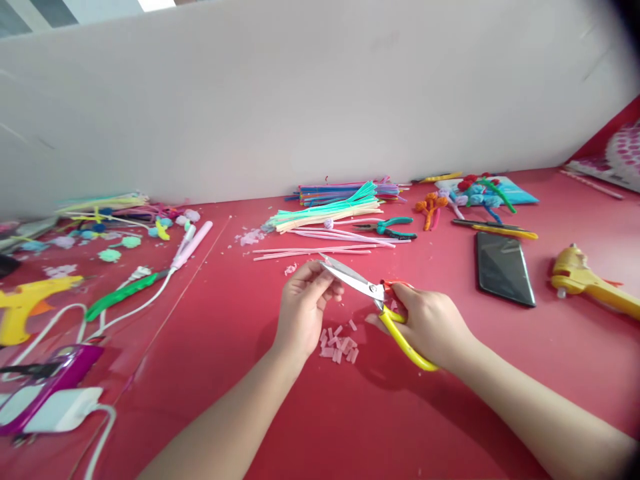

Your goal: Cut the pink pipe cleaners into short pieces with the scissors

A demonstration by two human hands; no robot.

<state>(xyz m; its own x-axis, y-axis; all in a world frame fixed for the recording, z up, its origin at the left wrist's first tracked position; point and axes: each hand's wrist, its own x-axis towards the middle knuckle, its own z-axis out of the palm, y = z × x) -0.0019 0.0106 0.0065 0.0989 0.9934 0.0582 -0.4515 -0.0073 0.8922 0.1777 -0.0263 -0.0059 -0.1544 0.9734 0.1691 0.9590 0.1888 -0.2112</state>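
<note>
My right hand (435,325) grips a pair of scissors (349,277) by a yellow and orange handle. Their blades point left and stand slightly apart, with the tips at the fingers of my left hand (301,315). That hand is pinched closed beside the blades; whatever is between its fingers is too small or hidden to name. Below, on the red table, lies a small heap of short pale pink cut pieces (339,347). Several pink pipe cleaners (320,252) lie just beyond the scissors.
Bundled green pipe cleaners (330,208) and teal-handled pliers (395,227) lie farther back. To the right are a black phone (504,268) and a yellow glue gun (593,280). Another yellow glue gun (35,300), a purple power strip (63,383) and white cords occupy the left.
</note>
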